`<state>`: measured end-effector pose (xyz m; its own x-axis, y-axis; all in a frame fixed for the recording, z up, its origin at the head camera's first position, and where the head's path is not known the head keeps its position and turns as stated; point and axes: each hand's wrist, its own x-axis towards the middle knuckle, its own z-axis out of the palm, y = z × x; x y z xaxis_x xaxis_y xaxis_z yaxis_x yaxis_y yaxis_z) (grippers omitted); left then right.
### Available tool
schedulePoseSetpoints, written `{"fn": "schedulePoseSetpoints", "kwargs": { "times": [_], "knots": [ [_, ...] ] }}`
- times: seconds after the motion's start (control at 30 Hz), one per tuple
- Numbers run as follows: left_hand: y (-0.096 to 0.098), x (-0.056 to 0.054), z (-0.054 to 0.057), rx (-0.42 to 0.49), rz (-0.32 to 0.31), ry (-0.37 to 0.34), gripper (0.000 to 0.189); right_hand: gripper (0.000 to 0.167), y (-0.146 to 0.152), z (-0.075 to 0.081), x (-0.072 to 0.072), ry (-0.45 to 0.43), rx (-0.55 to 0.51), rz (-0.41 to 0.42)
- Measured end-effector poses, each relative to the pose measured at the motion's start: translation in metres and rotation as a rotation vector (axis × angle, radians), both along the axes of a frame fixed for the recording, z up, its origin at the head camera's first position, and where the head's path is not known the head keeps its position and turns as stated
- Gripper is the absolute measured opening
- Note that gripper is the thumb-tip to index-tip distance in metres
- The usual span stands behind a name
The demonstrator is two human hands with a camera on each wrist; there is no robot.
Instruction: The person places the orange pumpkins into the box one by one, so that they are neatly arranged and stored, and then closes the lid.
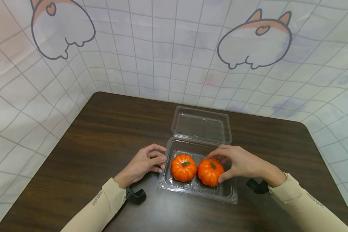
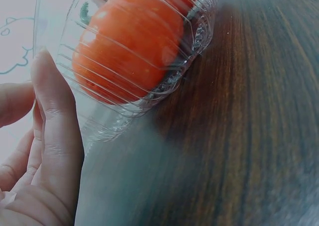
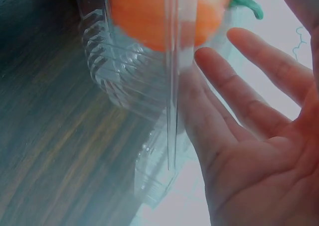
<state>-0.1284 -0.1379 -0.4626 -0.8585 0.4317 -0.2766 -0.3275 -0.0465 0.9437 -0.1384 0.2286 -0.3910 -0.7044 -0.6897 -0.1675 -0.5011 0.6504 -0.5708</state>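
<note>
A clear plastic clamshell container (image 1: pixel 197 190) stands on the table with its lid folded back. Inside it sit two small orange pumpkins with green stems. The left pumpkin (image 1: pixel 183 168) lies near the container's left wall. My right hand (image 1: pixel 240 161) holds the right pumpkin (image 1: pixel 210 174), thumb on its near right side and fingers over its far side. At the left rim, my left hand (image 1: pixel 146 162) pinches the edge between thumb and fingers. In the right wrist view, fingers (image 3: pixel 244 91) overlap the rim beside the pumpkin (image 3: pixel 144 17).
The container's lid (image 1: pixel 201 120) lies flat toward the back of the dark wooden table (image 1: pixel 110 135). White gridded cloth (image 1: pixel 162 48) with cartoon drawings hangs behind and at both sides. A black wrist strap (image 1: pixel 135 195) sits on each arm.
</note>
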Motion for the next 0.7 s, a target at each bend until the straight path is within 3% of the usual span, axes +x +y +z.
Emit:
{"fn": "schedulePoseSetpoints", "kwargs": {
  "times": [0.4,0.7],
  "knots": [
    [0.000,0.001,-0.002,-0.001,0.004,0.001,0.045,0.064,0.010,0.005,0.007,0.084,-0.057,-0.087],
    [0.000,0.000,-0.002,0.002,0.000,0.003,0.046,0.062,0.020,0.011,0.008,0.146,-0.180,-0.175]
  ]
}}
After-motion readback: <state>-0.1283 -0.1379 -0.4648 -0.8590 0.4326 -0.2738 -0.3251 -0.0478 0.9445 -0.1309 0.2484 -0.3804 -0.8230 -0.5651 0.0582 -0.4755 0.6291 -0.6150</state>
